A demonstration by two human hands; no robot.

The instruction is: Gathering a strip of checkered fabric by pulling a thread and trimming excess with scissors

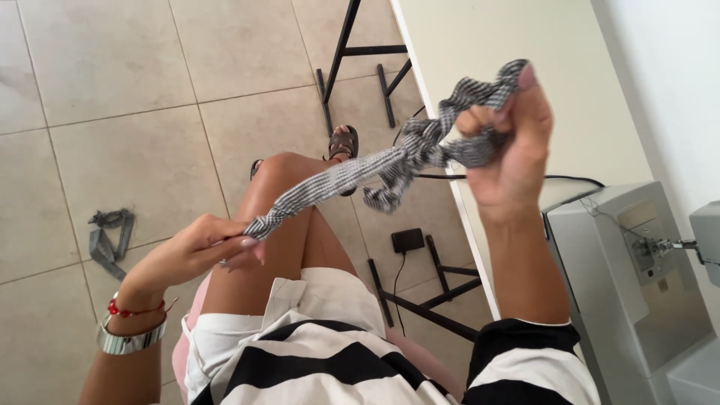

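The gingham fabric strip (352, 171), a narrow black-and-white checked band, runs slantwise in the air above your knees, from lower left up to upper right. Its upper part is gathered into ruffles and bunches up where your right hand (508, 142) has it; the lower part is pulled nearly straight.

Your right hand is raised, forearm upright, palm turned toward you, fingers curled into a clenched grip around the bunched end, with a loop of cloth arching over the thumb. Your left hand (202, 247) sits lower, wrist bent, thumb and fingertips pinching the very tip of the strip; a red bead bracelet (131, 309) and a silver cuff (129, 342) ring that wrist. So the strip hangs taut between the two grips, touching neither floor nor bench.

Below it lie your crossed bare legs, white shorts and a black-and-white striped top. A scrap of grey fabric (109, 238) lies on the tiled floor (112, 112) well to the left. To the right stands the pale bench (510, 30) on black metal legs, with a grey sewing machine (622, 285) on it, and a black foot pedal (407, 240) on the floor beneath.
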